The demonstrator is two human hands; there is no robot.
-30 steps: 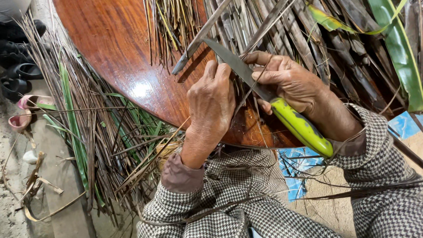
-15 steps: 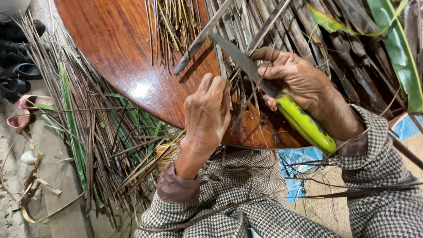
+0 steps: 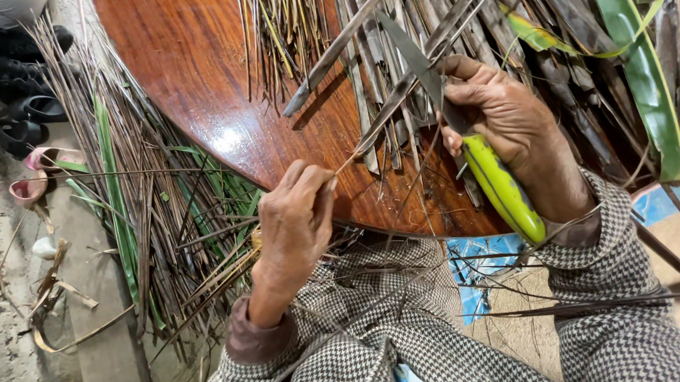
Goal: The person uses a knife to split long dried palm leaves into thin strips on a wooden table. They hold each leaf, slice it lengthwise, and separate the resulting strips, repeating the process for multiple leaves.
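Left hand (image 3: 295, 216) closed, fingertips pinched on the near end of a thin dry leaf strip (image 3: 398, 106), just over the edge of the round wooden table (image 3: 194, 74). Right hand (image 3: 507, 116) wrapped tight round a knife (image 3: 469, 145), green-yellow handle pointing back toward the wrist, grey blade laid against the strip a little way up from the pinch. Strip stretched taut between the two hands, running up and away across the tabletop into a heap of dried leaves (image 3: 440, 23).

Probably very light, that strip; stiff along its length yet easy to bend, likely to split along the grain and perhaps sharp at the edges. Best held close to the end, between thumb and forefinger, as here, and kept under tension so it does not whip or slip. Knife handle smooth and glossy, so a full firm grip looks wise.

Beyond the hands, fresh green leaves (image 3: 636, 67) at the right side of the table, and a loose bundle of dry stalks (image 3: 147, 216) hanging off the left edge down to the concrete floor. Pink bowls (image 3: 33, 184) on the ground at far left; contents too small to tell. Dark shoes (image 3: 14, 45) above them. Checked sleeves and lap below the table edge.
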